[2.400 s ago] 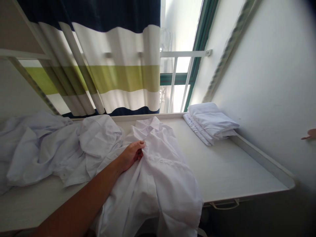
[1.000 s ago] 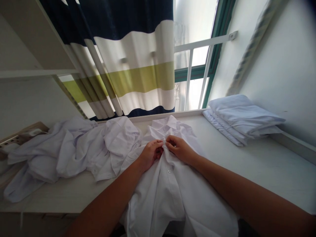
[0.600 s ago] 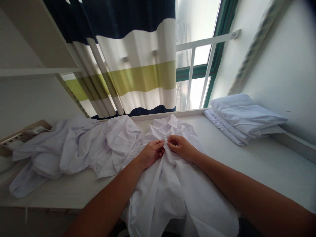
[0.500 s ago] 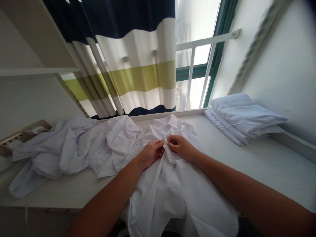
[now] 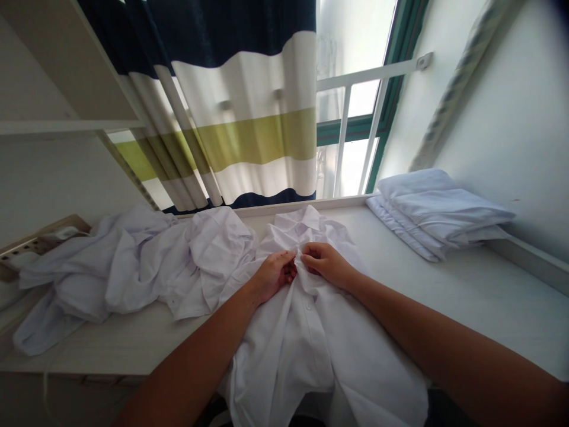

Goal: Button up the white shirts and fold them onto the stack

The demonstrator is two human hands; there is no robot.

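Observation:
A white button-up shirt (image 5: 284, 356) lies spread in front of me, its collar toward the window and its lower hem hanging over the near edge of the table. My left hand (image 5: 275, 274) pinches the shirt's front placket from the left. Close beside it, my right hand (image 5: 326, 264) pinches the same strip of cloth from the right, fingers curled. The cloth is drawn up into a small peak between the fingertips. One button (image 5: 309, 306) shows on the placket below the hands. Whatever small part lies between the fingertips is hidden.
Crumpled white shirts (image 5: 146, 267) lie heaped at the left, close to a power strip (image 5: 44, 243) with plugs. A folded white stack (image 5: 440, 210) sits at the back right of the white table (image 5: 471, 308). Behind hang striped curtains (image 5: 249, 130) beside a railed window.
Both hands stay at the same spot on the placket, with only very slight finger movement. The view has shifted a tiny bit.

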